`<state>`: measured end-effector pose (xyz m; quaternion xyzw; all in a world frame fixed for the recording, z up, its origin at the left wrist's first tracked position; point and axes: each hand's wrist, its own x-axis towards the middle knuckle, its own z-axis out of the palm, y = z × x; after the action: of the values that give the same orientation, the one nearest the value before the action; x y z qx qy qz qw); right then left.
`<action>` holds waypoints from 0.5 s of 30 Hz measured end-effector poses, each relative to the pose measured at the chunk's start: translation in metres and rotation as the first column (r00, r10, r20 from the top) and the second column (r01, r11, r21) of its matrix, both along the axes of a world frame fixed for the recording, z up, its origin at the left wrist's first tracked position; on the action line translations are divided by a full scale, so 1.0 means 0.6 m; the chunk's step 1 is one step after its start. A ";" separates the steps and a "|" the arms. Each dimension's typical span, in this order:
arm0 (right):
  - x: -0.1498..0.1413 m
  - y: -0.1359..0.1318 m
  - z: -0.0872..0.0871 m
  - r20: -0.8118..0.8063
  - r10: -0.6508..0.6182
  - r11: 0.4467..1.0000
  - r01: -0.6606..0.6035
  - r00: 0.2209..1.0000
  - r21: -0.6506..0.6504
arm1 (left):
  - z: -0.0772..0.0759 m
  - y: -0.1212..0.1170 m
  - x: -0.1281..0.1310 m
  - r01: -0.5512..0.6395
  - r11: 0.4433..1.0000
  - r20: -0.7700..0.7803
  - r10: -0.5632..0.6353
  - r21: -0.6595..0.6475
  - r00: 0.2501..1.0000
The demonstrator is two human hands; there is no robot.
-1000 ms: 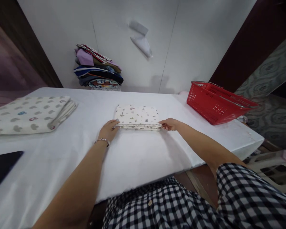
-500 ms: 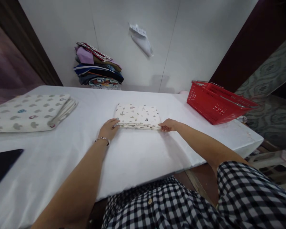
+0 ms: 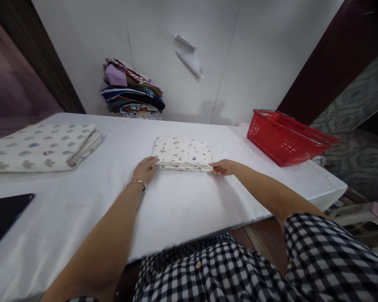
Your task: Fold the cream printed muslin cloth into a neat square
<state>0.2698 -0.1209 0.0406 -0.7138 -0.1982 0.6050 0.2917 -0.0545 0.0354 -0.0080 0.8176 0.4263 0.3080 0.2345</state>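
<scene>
A folded white cloth (image 3: 183,151) with small printed figures lies flat in the middle of the table, its layered edge facing me. At its near left corner, my left hand (image 3: 145,168) pinches the layers between thumb and fingers. My right hand (image 3: 223,167) grips the near right corner the same way, with its fingers curled under. A bracelet circles my left wrist. Farther left rests a larger folded cloth (image 3: 40,147) with grey mushroom-like shapes, apart from both hands.
The table (image 3: 182,205) has a white cover. A red plastic basket (image 3: 283,140) stands at its right end. Folded clothes (image 3: 132,90) are piled at the back by the wall. A dark flat object (image 3: 8,216) lies at left. Paper (image 3: 189,56) hangs on the wall.
The view has shifted very slightly. Both hands keep their hold on the folded cloth's near corners, and the cloth has not visibly moved on the table.
</scene>
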 end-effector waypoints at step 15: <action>-0.002 0.003 0.003 -0.016 -0.139 0.967 0.139 0.990 0.214 | -0.010 0.007 -0.003 0.017 1.000 0.006 -0.017 0.007 1.000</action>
<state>0.2688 -0.1193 0.0421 -0.6901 -0.2115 0.5585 0.4088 -0.0560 0.0393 -0.0139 0.8210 0.4175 0.3101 0.2354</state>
